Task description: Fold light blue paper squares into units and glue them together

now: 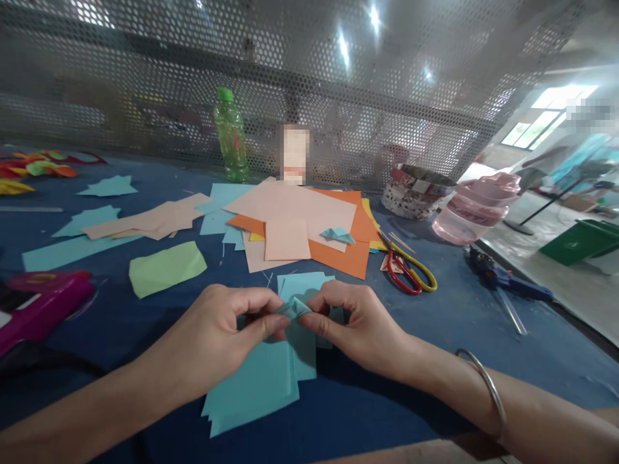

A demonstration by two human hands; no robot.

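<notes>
Between my two hands is a small folded piece of light blue paper [296,308]. My left hand [236,325] pinches its left end between thumb and fingers. The right end is pinched by my right hand [351,319], with a metal bangle [486,380] further up that forearm. Under the hands lie stacked light blue paper sheets [256,386]. Just beyond, a similar folded blue paper piece [338,235] rests on pink sheets [290,206] and orange sheets [360,258].
Red-and-yellow-handled scissors [411,274] and a blue glue gun [505,277] lie right; a magenta tool [53,303] lies left. Behind stand a green bottle [232,138], a woven basket [416,193] and a pink water bottle [476,209], before a perforated metal panel [159,77].
</notes>
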